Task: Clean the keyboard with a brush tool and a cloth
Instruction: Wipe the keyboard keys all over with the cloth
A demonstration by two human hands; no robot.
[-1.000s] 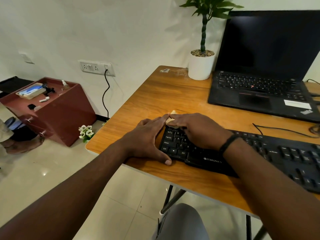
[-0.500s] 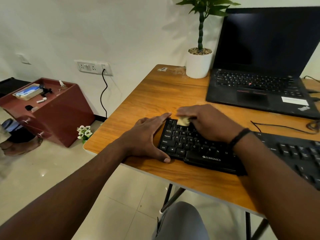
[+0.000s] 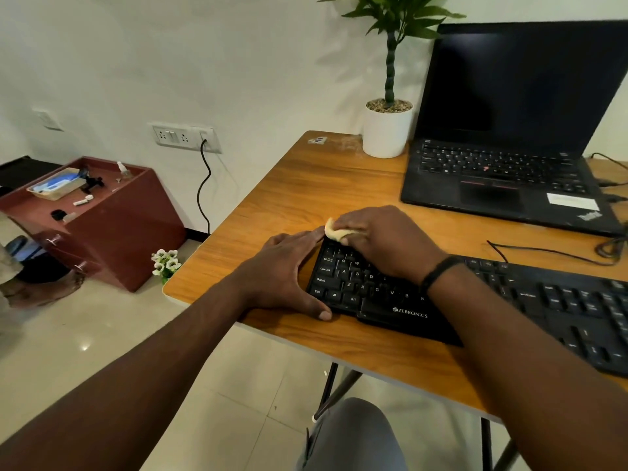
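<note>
A black keyboard [image 3: 475, 300] is laid along the desk's [image 3: 306, 185] near edge, its left end close to the near-left corner. The left hand [image 3: 289, 270] is laid flat and spread against the keyboard's left end, thumb hooked around the front corner, fingers stretched along the side toward the back corner. A small yellow cloth [image 3: 334, 232] is pinched in the right hand [image 3: 384, 239], fingers curled over it, and pressed on the keyboard's back-left corner, at the top key row. Only a bit of cloth is seen past the fingertips. A black band [image 3: 438, 271] is worn on the right wrist. A brush cannot be made out anywhere.

An open laptop [image 3: 509, 147] with a dark screen is set toward the desk's far right side, well apart from the keyboard. A potted plant [image 3: 387, 130] in a white pot is placed just left of the laptop, at the far edge. A thin black cable [image 3: 543, 251] is run across the desk between laptop and keyboard. A red cabinet [image 3: 102, 226] with small items on top is seen on the floor at left, by the wall.
</note>
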